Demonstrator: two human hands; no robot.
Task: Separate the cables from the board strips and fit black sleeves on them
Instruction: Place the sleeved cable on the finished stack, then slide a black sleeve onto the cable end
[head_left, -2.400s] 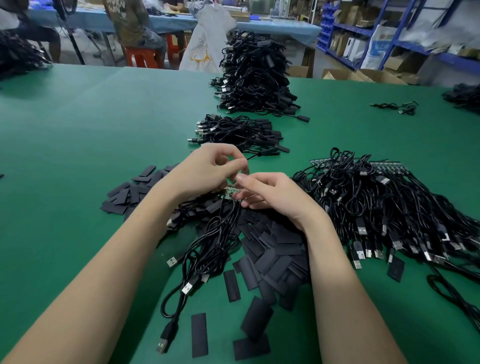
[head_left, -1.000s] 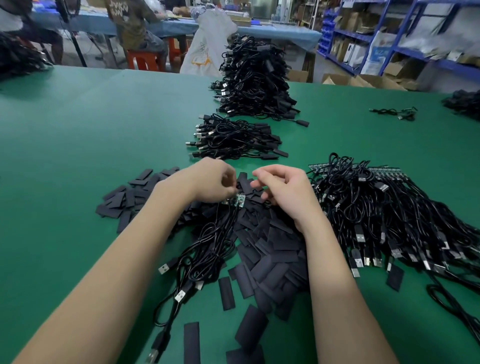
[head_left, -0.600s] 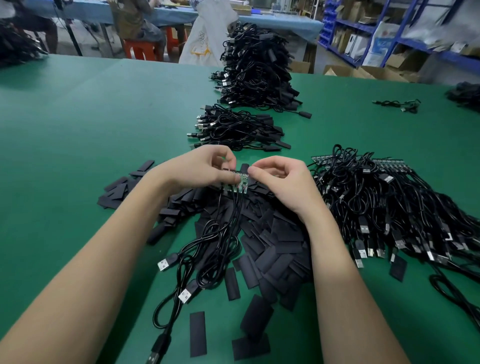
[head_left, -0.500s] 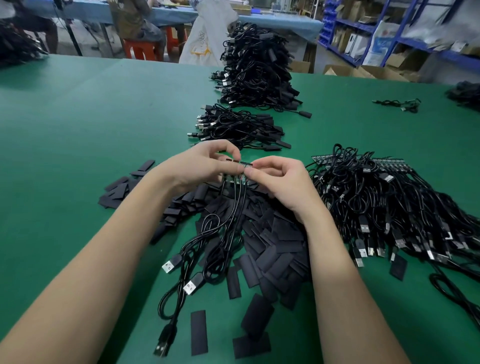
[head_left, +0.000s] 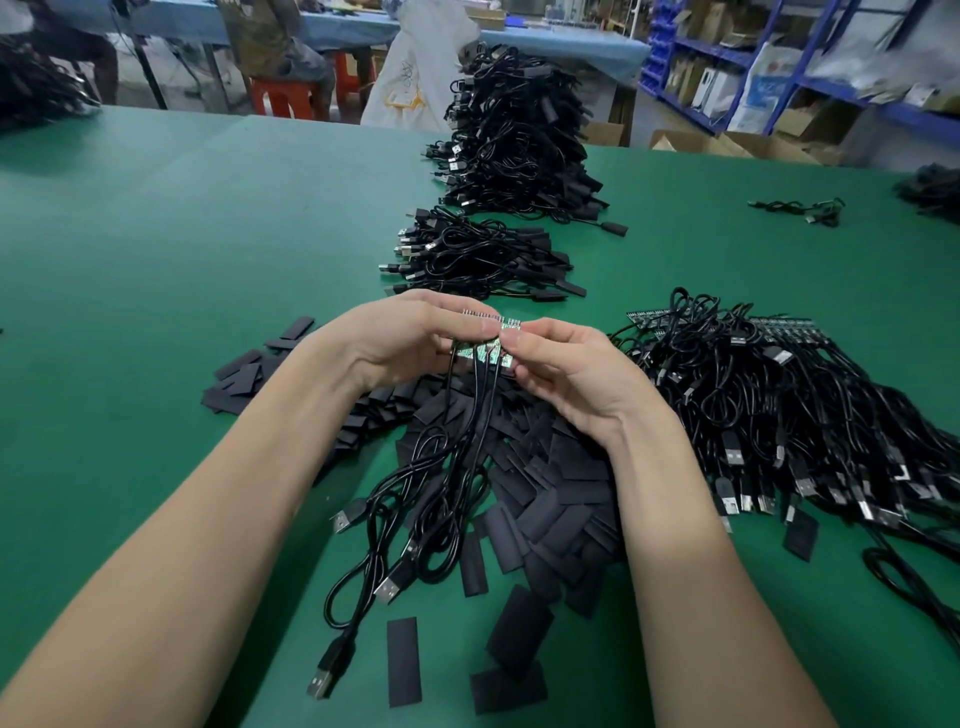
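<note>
Head view: both hands' fingers (head_left: 488, 328) still pinching board strip (head_left: 485, 352), raised higher.

Glossy black cables (head_left: 441, 467) over matt black sleeves (head_left: 550, 499).

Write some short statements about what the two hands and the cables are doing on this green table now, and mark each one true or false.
1. Both the left hand and the right hand hold the board strip. True.
2. The cables hanging from the strip already have black sleeves on them. False: their small boards are bare, and the black sleeves lie loose on the green table.
3. A large heap of unseparated cables lies to the right of the right hand. True.
4. The strip rests flat on the table. False: it is held up above the sleeves.
5. Two piles of cables lie beyond the hands. True.
</note>
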